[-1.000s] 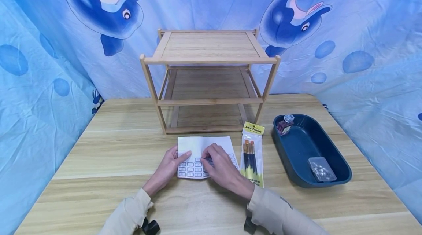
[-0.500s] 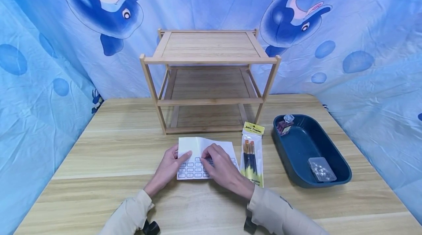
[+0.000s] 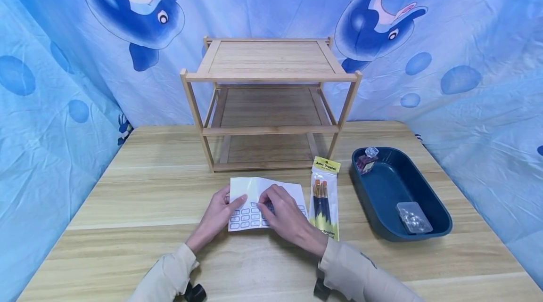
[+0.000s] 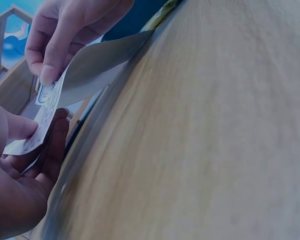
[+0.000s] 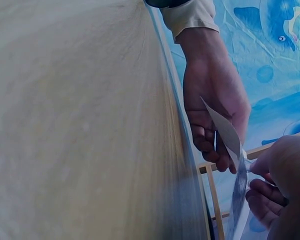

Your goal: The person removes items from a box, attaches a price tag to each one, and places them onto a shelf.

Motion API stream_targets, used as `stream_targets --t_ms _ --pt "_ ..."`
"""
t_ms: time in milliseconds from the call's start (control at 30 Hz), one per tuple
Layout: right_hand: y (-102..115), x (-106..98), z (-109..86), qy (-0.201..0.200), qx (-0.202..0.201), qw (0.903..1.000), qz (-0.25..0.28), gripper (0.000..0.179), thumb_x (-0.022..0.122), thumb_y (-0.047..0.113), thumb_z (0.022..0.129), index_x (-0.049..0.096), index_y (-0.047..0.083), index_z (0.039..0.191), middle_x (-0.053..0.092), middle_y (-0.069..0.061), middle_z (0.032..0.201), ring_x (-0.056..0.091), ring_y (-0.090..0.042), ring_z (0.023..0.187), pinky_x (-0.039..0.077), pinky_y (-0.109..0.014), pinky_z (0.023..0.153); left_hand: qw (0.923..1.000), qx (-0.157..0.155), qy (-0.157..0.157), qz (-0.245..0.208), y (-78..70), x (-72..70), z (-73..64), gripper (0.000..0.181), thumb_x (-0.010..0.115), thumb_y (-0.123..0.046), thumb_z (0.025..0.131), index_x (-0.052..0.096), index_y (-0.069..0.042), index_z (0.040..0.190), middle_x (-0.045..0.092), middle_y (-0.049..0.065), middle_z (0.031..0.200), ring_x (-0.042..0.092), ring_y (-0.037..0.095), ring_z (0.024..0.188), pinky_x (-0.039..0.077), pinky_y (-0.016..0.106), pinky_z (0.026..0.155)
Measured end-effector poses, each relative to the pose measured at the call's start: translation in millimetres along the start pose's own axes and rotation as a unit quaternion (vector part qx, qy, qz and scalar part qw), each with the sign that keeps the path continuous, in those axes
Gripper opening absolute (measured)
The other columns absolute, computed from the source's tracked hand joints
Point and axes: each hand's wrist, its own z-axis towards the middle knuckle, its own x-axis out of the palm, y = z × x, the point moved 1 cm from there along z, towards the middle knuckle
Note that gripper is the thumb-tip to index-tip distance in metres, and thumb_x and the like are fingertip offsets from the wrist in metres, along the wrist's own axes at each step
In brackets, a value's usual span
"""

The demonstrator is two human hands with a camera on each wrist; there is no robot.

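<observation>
A white sheet of sticker labels (image 3: pixel 246 187), with rows of small blue-bordered labels (image 3: pixel 244 217), is held up over the table. My left hand (image 3: pixel 218 212) grips its left side, thumb on the printed face and fingers behind, as the left wrist view shows. The thumb and forefinger of my right hand (image 3: pixel 285 212) pinch a label (image 3: pixel 254 204) near the middle of the sheet; its edge looks tilted up. In the left wrist view the sheet's grey-looking back (image 4: pixel 92 62) bows between the hands. My right hand covers several labels in the head view.
Right of the sheet lies a packet of artist brushes (image 3: pixel 324 198). Farther right, a dark blue basin (image 3: pixel 383 198) holds a small perfume bottle (image 3: pixel 366 160) and a clear plastic box (image 3: pixel 414 217). A three-tier wooden shelf (image 3: pixel 271 77) stands behind, before a blue dolphin-print curtain (image 3: pixel 271 0).
The sheet has shifted slightly toward me and its right part has bent. The label at my right fingertips now looks tilted, where it lay flat before. Both hands stay almost in place.
</observation>
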Motion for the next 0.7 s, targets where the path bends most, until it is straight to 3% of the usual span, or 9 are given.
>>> stream_targets --t_ms 167,433,700 --pt "0.6 -0.3 0.2 -0.003 -0.002 1.0 0.008 0.006 0.071 0.008 0.096 0.065 0.007 0.097 0.061 0.001 0.095 0.057 -0.014 0.088 0.056 -0.026 0.076 1.0 -0.003 -0.004 0.006 -2.5 -1.4 -1.0 0.033 0.063 -0.007 0.101 0.058 0.007 0.131 0.075 0.016 0.092 0.07 0.019 0.072 0.058 0.026 0.063" --pt "4.1 -3.3 3.2 0.008 0.048 0.9979 0.042 0.009 0.072 0.005 0.095 0.065 0.009 0.098 0.062 0.003 0.096 0.06 -0.012 0.093 0.057 -0.027 0.084 0.9995 -0.003 -0.007 0.029 -4.0 -2.9 -1.9 0.033 0.063 -0.008 0.101 0.058 0.007 0.13 0.075 0.015 0.092 0.071 0.021 0.072 0.059 0.027 0.061" --pt "-0.3 -9.0 5.6 -0.009 0.076 0.9902 0.116 0.012 0.073 -0.001 0.094 0.065 0.008 0.095 0.063 0.003 0.09 0.063 -0.013 0.085 0.057 -0.027 0.076 0.9934 0.021 -0.039 0.106 -1.3 -2.4 -1.0 0.03 0.068 -0.004 0.096 0.063 0.007 0.123 0.073 0.011 0.085 0.069 0.019 0.07 0.058 0.028 0.06"
